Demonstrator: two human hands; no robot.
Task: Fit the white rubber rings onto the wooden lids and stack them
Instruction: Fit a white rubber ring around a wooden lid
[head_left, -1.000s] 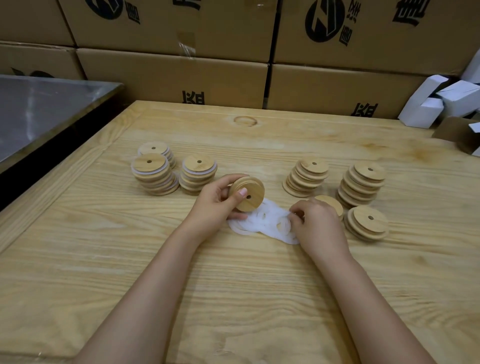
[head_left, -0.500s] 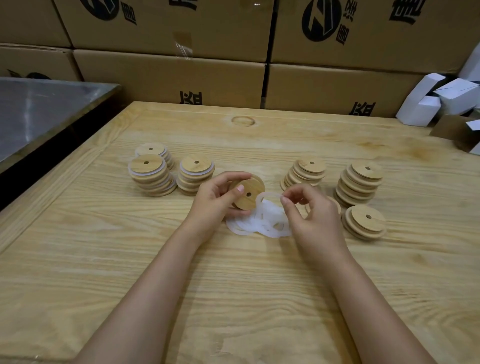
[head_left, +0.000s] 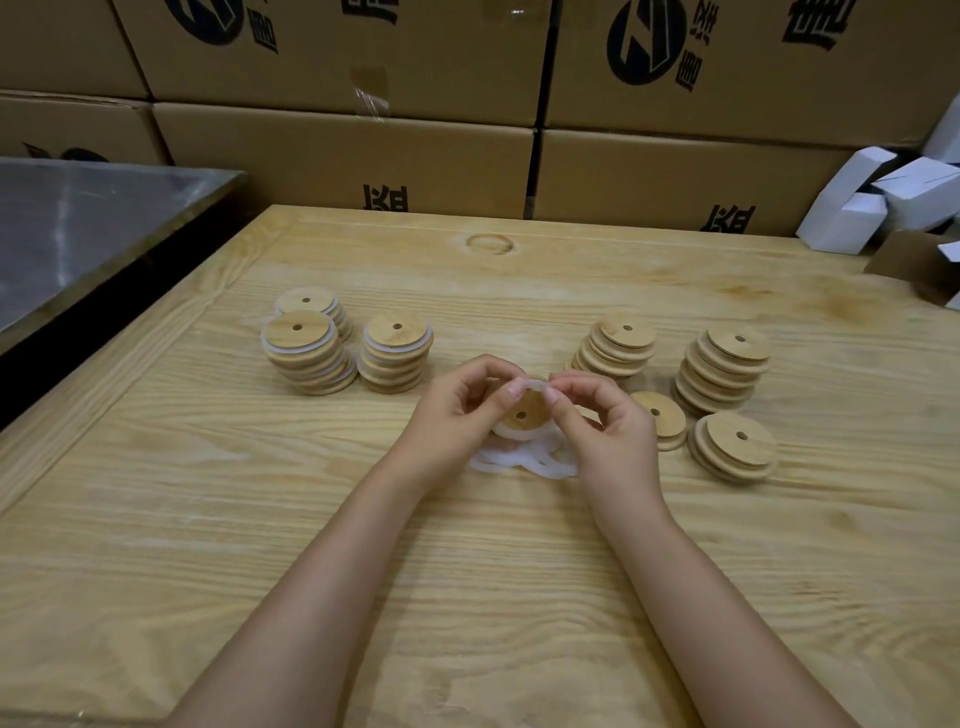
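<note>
My fingertips (head_left: 514, 388) meet, narrow and pinching, at the top edge of the lid (head_left: 524, 415). My left hand (head_left: 457, 415) curls round the lid and holds it tilted up, its face toward me, thumb on the ring (head_left: 535, 385) at the rim. My right hand (head_left: 608, 436) pinches the same ring between thumb and forefinger, just beside my left thumb.

The lid is a round disc of pale wood with a small hole at its centre. The ring is thin, white and half clear. It lies along the top rim, but I cannot tell whether it sits all the way round. Both hang just above the loose rings (head_left: 519, 460) heaped on the table (head_left: 467, 571).

A single lid (head_left: 660, 415) lies just beside my right knuckles, with bare stacks (head_left: 724, 369) near it on the right. Three ringed stacks (head_left: 306, 353), white showing between the discs, stand near on the left, apart from my hand. Wide wood stretches toward me on both sides of my forearms, and a strip runs beyond the stacks to the far edge, where cartons (head_left: 343, 156) rise. The left edge slants away, with a metal top (head_left: 78, 223) past a dark gap. White boxes (head_left: 857, 208) crowd the far right corner.
</note>
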